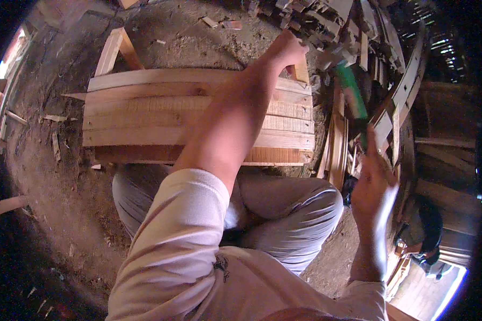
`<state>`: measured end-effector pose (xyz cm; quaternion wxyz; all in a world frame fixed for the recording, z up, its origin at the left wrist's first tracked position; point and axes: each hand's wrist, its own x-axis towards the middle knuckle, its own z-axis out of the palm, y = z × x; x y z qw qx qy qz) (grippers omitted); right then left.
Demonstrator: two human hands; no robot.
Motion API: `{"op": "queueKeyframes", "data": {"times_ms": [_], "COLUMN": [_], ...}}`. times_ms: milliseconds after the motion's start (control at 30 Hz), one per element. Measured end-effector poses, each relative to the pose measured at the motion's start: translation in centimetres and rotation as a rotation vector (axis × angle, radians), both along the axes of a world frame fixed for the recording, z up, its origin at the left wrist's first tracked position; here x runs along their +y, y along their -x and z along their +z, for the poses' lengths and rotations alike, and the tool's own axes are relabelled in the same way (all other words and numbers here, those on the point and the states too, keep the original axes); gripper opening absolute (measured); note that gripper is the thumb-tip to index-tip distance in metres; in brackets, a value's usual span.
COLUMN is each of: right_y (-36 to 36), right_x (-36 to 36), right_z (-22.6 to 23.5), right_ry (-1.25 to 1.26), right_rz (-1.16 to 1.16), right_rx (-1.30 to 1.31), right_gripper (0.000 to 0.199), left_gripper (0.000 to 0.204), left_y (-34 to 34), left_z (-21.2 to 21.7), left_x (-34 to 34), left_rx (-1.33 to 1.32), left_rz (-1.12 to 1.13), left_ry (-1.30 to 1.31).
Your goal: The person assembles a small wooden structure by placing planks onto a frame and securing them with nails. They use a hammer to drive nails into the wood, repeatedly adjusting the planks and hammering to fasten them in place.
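A slatted wooden panel (pixel 160 109) of pale planks lies in front of my folded legs, with a wooden leg (pixel 108 53) standing out past its far left edge. My left arm reaches across the planks. At the far right corner, my left hand (pixel 287 49) is closed against another wooden leg (pixel 301 70); whatever its fingers pinch is hidden. To the right of the panel, my right hand (pixel 376 184) grips a hammer (pixel 352 92) by its green handle. The hammer points up toward that corner, its head smeared by motion.
Wood scraps (pixel 318 18) are heaped at the far right, with long planks (pixel 336 142) leaning beside the panel. A dark object, perhaps a bag (pixel 426 224), sits at right. A loose board (pixel 8 206) lies at far left on the dirt floor (pixel 64 224).
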<state>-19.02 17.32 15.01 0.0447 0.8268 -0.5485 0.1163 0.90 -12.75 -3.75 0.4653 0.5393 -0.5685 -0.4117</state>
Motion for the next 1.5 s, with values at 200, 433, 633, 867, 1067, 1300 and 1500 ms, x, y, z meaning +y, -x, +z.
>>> {"op": "queueKeyframes", "data": {"times_ms": [200, 433, 633, 867, 1067, 1300, 1500], "right_y": [-0.5, -0.9, -1.4, -0.6, -1.7, -0.4, 0.4], "right_x": [1.1, 1.2, 1.0, 1.9, 1.4, 2.4, 3.5], "right_z": [-1.4, -2.0, -1.6, -1.3, -2.7, -4.9, -4.7], "right_ry": [-0.086, -0.032, 0.369, 0.048, -0.233, 0.016, 0.139], "right_rz": [-0.185, -0.127, 0.109, -0.058, -0.223, -0.123, -0.192], "right_rx": [0.015, 0.147, -0.083, 0.094, 0.243, 0.092, -0.122], "right_gripper": [0.053, 0.06, 0.067, 0.053, 0.054, 0.057, 0.058], "left_gripper": [0.032, 0.038, 0.039, 0.037, 0.033, 0.034, 0.036], "left_y": [1.0, 0.7, 1.7, 0.8, 2.0, 1.6, 2.8], "left_z": [0.5, -2.4, -3.4, -4.0, -3.1, -3.6, -2.1], "left_x": [1.4, -0.9, -0.2, -1.3, -1.4, -1.1, -0.1], "left_rx": [0.042, -0.097, -0.045, -0.239, -0.123, -0.053, -0.005], "left_rz": [0.0, 0.002, 0.047, 0.044, 0.065, 0.094, 0.051], "left_ry": [0.014, 0.088, 0.06, 0.446, 0.143, 0.045, 0.09]}}
